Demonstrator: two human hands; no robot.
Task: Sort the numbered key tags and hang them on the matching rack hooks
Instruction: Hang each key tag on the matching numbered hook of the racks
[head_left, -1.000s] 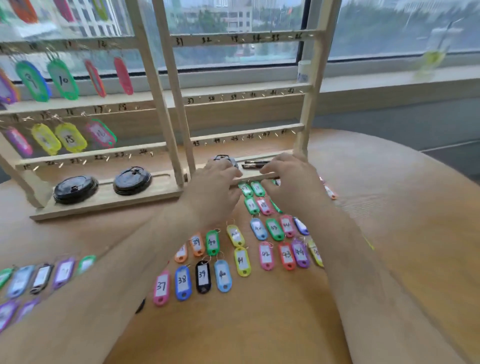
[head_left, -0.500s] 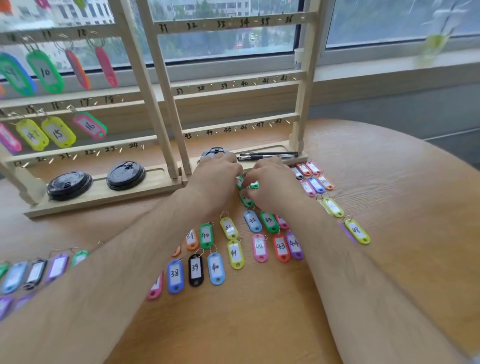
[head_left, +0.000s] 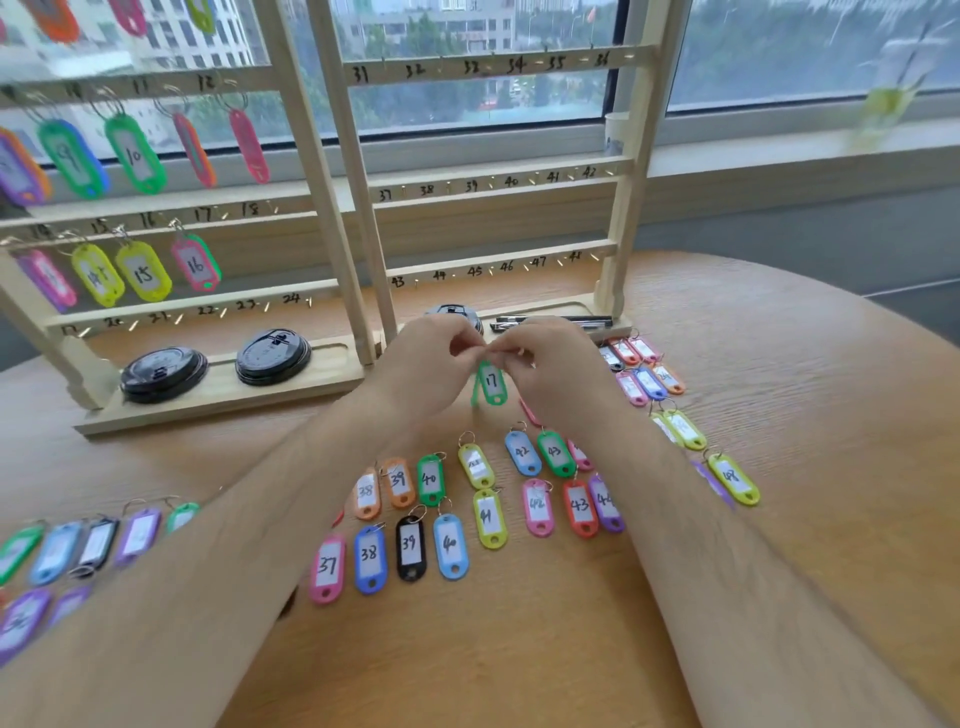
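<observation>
My left hand (head_left: 423, 364) and my right hand (head_left: 550, 369) meet above the table and pinch the rings of two green key tags (head_left: 491, 383); the front one reads 17, the second hangs edge-on behind it. Several numbered tags (head_left: 410, 553) lie in rows on the table below my hands, from 37 up to 48. The left wooden rack (head_left: 306, 171) carries hung tags such as 9, 10, 15 and 16 (head_left: 195, 265); its hook 17 (head_left: 205, 214) is bare. On the right rack (head_left: 498, 179), numbered 31 to 48, nothing hangs.
Two black lids (head_left: 272, 356) sit in the left rack's base tray, and pens (head_left: 550, 322) lie in the right rack's tray. More tags (head_left: 93, 545) lie at the table's left edge and others (head_left: 644, 374) to the right of my hands. A window sill runs behind.
Both hands came back from the rack's base, took hold of the green tags among the rows and raised them off the table. The view tilted slightly.
</observation>
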